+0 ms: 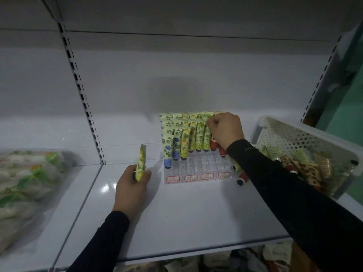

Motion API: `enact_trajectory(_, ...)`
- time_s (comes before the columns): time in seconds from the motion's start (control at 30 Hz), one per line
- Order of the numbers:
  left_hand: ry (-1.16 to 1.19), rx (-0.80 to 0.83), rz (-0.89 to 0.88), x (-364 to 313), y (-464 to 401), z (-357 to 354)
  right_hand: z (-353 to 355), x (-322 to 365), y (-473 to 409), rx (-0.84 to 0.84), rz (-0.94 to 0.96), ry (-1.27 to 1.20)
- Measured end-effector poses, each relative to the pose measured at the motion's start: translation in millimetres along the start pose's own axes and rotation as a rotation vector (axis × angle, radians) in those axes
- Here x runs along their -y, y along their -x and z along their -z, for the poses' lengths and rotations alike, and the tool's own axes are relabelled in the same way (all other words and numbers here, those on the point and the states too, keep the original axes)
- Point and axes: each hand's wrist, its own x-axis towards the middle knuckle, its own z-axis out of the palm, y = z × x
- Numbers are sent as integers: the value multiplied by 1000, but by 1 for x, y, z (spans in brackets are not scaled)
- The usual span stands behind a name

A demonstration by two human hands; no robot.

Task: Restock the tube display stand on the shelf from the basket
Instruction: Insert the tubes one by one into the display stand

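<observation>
A clear tiered display stand sits on the white shelf, its back rows filled with several upright tubes in blue, yellow and green prints. My right hand is at the stand's right rear and pinches the top of a green tube standing there. My left hand hovers left of the stand and grips a yellow-green tube upright. The white perforated basket stands at the right with several tubes inside.
Two tubes lie on the shelf between the stand and the basket. Bagged goods fill the neighbouring shelf bay at the left. A slotted upright divides the bays. More packets show below the shelf's front edge.
</observation>
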Motion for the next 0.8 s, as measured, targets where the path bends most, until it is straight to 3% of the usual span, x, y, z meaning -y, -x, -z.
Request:
enact_trajectory(0.57,6,8,6,-4,4,1,17,4,-2,98,-111,-95)
enact_trajectory(0.7,-8,10,7,-5,4,1,25,9,3,-18,-59,-171)
enact_trajectory(0.8,-7,12,15,-6,4,1,22,13,7,70,11,-174)
